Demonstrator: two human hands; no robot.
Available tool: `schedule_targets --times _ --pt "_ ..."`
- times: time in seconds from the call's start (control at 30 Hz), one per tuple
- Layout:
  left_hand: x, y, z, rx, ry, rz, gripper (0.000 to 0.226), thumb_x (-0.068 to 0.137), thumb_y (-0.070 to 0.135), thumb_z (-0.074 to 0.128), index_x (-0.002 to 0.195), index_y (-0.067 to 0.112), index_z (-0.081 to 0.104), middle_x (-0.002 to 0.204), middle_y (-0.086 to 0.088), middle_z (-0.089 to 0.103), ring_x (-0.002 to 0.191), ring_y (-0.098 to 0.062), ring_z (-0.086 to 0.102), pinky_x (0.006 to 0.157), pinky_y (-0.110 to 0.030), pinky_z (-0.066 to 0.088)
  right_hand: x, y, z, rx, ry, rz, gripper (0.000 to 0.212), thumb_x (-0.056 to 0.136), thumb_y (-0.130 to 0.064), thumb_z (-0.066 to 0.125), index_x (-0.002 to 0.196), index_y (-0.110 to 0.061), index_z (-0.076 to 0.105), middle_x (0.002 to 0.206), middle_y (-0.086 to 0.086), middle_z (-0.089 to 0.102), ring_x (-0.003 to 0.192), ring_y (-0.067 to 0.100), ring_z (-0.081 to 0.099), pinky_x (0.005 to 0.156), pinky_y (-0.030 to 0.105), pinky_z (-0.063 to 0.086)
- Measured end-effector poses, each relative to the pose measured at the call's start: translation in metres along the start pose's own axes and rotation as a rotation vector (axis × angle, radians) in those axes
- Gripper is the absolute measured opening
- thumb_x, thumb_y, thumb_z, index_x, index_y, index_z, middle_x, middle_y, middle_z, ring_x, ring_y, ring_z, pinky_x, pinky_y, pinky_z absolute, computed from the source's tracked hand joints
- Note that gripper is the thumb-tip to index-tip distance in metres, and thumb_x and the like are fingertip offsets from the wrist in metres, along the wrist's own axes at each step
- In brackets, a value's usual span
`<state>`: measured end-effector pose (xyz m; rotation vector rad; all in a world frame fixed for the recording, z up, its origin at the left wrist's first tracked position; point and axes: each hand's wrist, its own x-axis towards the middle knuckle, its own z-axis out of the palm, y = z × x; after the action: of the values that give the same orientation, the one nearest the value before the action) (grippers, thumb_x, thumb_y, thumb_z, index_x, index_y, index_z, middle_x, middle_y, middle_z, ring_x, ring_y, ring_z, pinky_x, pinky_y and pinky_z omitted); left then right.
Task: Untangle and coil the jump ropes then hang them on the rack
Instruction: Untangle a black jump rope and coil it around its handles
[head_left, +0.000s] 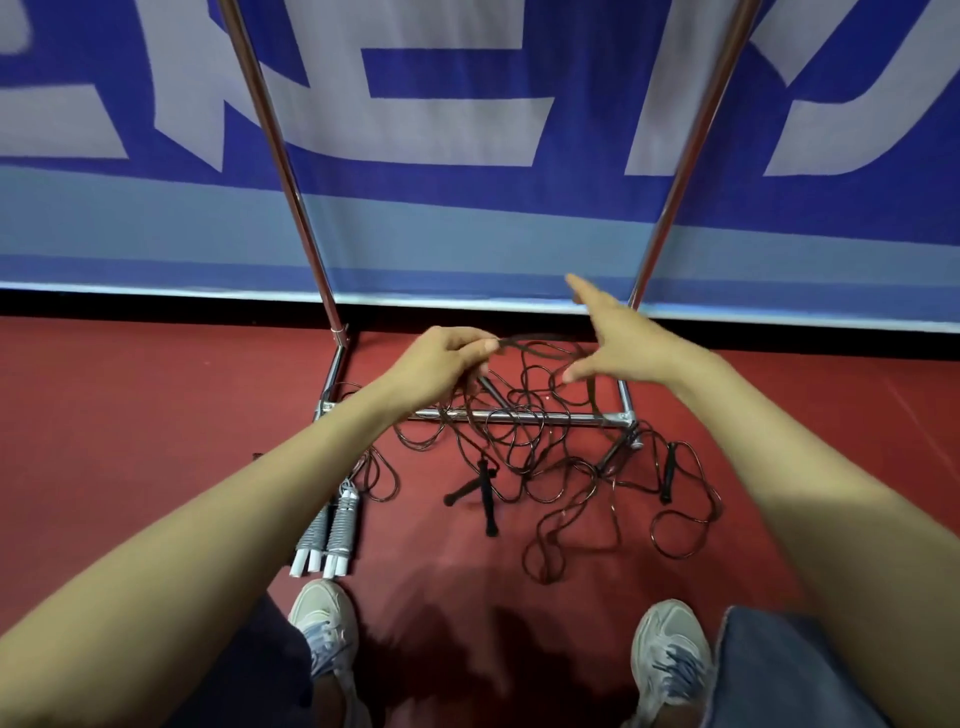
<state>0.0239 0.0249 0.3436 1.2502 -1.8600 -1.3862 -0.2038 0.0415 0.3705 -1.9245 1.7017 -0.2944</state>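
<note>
Fingers (475, 349) pinch blurred rope (540, 340); strands indistinguishable.

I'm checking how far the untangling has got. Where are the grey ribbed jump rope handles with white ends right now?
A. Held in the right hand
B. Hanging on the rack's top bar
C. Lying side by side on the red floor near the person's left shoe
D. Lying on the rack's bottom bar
C: the grey ribbed handles lie together on the red floor, just ahead of the left shoe, and neither hand holds them.
</note>
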Motion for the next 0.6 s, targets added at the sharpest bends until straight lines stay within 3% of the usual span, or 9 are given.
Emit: schedule_targets --times 0.03,0.07,0.13,0.2,0.37,0.43,0.5,0.53,0.6 --pt "-0.001 0.007 0.004 0.066 -0.003 0.047 0.017 0.099 0.021 0.052 0.103 0.015 0.068 0.062 0.011 0.057 0.063 -0.014 0.054 0.059 -0.021 0.041 -0.001 -0.003 0.006 0.012 -0.073 -0.051 0.097 0.077 -0.021 0.080 0.153 -0.023 0.019 0.148 -0.001 0.040 0.135 0.015 0.040 0.108 0.026 0.032" --pt "-0.001 0.013 0.008 0.098 0.006 0.084 0.018 0.099 0.021 0.052 0.100 0.013 0.069 0.060 0.012 0.056 0.060 -0.015 0.053 0.055 -0.020 0.040 -0.001 -0.009 0.011 0.039 -0.111 -0.097 0.078 0.081 -0.024 0.077 0.147 -0.023 0.034 0.137 -0.006 0.052 0.120 0.009 0.051 0.099 0.025 0.039" --pt "-0.001 0.018 0.010 0.066 0.045 0.111 0.017 0.098 0.022 0.053 0.092 0.012 0.066 0.059 0.011 0.056 0.059 -0.021 0.053 0.057 -0.025 0.041 0.001 -0.017 0.014 0.086 -0.112 -0.157 0.020 0.093 -0.027 0.063 0.111 -0.019 0.063 0.100 -0.009 0.073 0.071 0.001 0.056 0.069 0.027 0.044" --pt "-0.001 0.013 0.007 -0.030 0.004 0.085 0.016 0.097 0.024 0.056 0.089 0.011 0.060 0.068 0.003 0.056 0.065 -0.020 0.050 0.062 -0.029 0.040 0.002 -0.022 0.007 0.174 -0.016 -0.189 0.015 0.098 -0.022 0.053 0.094 -0.016 0.066 0.076 -0.006 0.073 0.054 0.005 0.046 0.058 0.026 0.037" --pt "-0.007 -0.036 0.011 0.359 -0.350 -0.081 0.011 0.097 0.021 0.056 0.096 0.011 0.058 0.086 0.006 0.057 0.074 0.000 0.051 0.072 -0.016 0.041 -0.004 -0.023 -0.014 0.768 0.098 -0.187 0.020 0.099 -0.007 0.048 0.092 -0.013 0.065 0.070 -0.001 0.070 0.075 0.016 0.068 0.083 0.027 0.053" --pt "-0.007 -0.047 0.009 0.294 -0.229 -0.107 0.005 0.097 0.015 0.055 0.097 0.010 0.055 0.087 0.004 0.061 0.075 0.001 0.056 0.075 -0.019 0.042 -0.002 -0.016 -0.016 0.625 0.148 -0.131 0.019 0.100 -0.010 0.049 0.091 -0.016 0.065 0.069 -0.006 0.071 0.069 0.008 0.066 0.079 0.029 0.051" --pt "-0.005 -0.047 0.002 0.090 -0.050 -0.116 0.004 0.095 0.008 0.057 0.096 0.007 0.053 0.084 -0.003 0.066 0.074 -0.009 0.063 0.075 -0.020 0.049 0.003 -0.003 -0.015 0.299 0.180 -0.041 0.012 0.097 -0.016 0.055 0.096 -0.019 0.066 0.085 -0.009 0.075 0.066 0.003 0.060 0.072 0.029 0.043" --pt "-0.003 -0.044 -0.001 0.048 0.009 -0.102 0.004 0.094 0.007 0.058 0.093 0.008 0.054 0.082 -0.004 0.068 0.074 -0.014 0.066 0.074 -0.023 0.053 0.003 0.002 -0.014 0.159 0.168 0.015 0.017 0.093 -0.017 0.060 0.110 -0.019 0.064 0.105 -0.006 0.073 0.080 0.006 0.062 0.076 0.027 0.041" --pt "-0.002 -0.034 -0.001 0.088 0.037 -0.039 0.008 0.092 0.010 0.062 0.085 0.013 0.059 0.077 -0.001 0.070 0.069 -0.014 0.065 0.072 -0.029 0.052 0.003 0.010 -0.009 0.019 0.052 0.062 0.070 0.083 -0.017 0.075 0.144 -0.019 0.039 0.142 0.002 0.051 0.124 0.018 0.051 0.096 0.025 0.036"
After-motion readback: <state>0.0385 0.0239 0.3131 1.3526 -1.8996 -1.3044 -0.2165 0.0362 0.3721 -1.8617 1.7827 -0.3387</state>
